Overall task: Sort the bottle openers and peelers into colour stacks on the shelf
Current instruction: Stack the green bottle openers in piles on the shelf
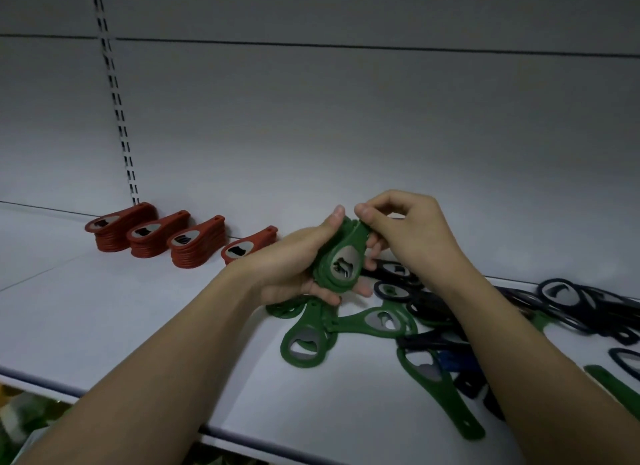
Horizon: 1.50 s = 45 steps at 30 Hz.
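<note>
Green openers (pixel 341 260), a small stack, sit mid-frame, cupped in left hand (pixel 298 267); right hand (pixel 405 232) pinches the stack's top end. Loose green and dark openers (pixel 561 301) lie lower right on shelf (pixel 104 312); red stacks (pixel 180 237) upper left.

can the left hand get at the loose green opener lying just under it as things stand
Probably not yet: the left hand is full, gripping a green stack that the right hand pinches too. The loose opener itself lies uncovered on the shelf.
</note>
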Available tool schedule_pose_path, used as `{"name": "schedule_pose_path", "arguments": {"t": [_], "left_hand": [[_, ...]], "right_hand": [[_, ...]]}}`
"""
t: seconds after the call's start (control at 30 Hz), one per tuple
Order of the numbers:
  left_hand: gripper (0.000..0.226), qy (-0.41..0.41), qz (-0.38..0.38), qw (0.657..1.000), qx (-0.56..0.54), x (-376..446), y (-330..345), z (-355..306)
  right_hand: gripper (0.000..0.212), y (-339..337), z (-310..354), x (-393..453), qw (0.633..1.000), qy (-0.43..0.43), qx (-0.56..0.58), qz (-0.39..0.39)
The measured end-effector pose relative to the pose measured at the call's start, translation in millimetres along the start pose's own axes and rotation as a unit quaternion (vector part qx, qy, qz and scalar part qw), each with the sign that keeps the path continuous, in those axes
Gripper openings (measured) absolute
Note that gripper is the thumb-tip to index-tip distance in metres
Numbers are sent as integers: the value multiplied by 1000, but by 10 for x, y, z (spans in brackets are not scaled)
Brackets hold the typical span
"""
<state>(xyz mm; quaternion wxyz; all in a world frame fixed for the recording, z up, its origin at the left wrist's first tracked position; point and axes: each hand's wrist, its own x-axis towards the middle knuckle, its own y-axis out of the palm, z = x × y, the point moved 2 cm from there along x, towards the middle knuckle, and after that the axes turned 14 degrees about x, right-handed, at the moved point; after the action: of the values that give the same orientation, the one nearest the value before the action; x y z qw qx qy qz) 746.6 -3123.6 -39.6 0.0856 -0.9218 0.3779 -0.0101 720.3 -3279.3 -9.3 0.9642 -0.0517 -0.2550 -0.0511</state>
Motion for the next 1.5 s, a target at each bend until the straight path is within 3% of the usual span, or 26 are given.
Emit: {"name": "schedule_pose_path", "arguments": {"t": [0.07, 0.2, 0.33, 0.5, 0.63, 0.73, 0.93, 1.03, 1.13, 1.33, 1.5], "left_hand": [[44, 17, 26, 999, 11, 4, 39, 1], [35, 32, -54, 998, -11, 56, -44, 35], [42, 45, -139, 988, -52, 83, -156, 52], [33, 33, -227, 971, -65, 74, -236, 71], [38, -8, -262, 963, -55, 70, -231, 86], [49, -23, -282, 958, -44, 73, -249, 79], [38, 2, -281, 955, -91, 92, -277, 63], [32, 18, -256, 959, -123, 87, -260, 46], [35, 23, -238, 963, -127, 69, -224, 25], [42, 17, -170, 983, -67, 48, -128, 7], [53, 42, -41, 998, -30, 33, -2, -4]], "right_hand": [[11, 4, -27, 0, 1000, 13, 12, -14], [17, -10, -83, 27, 999, 27, -37, -23], [9, -46, 21, -12, 989, 68, -103, 77], [14, -13, 79, -131, 892, 161, -286, 310], [26, 65, 37, -211, 841, 210, -354, 352], [27, 118, -29, -234, 831, 208, -371, 359], [20, 57, -15, -182, 889, 166, -291, 312], [18, -39, 58, -125, 947, 147, -164, 232], [22, -95, 67, -70, 981, 132, -45, 134], [27, -86, 82, -23, 987, 108, 119, 6], [25, 73, -16, -70, 994, 89, 65, -24]]}}
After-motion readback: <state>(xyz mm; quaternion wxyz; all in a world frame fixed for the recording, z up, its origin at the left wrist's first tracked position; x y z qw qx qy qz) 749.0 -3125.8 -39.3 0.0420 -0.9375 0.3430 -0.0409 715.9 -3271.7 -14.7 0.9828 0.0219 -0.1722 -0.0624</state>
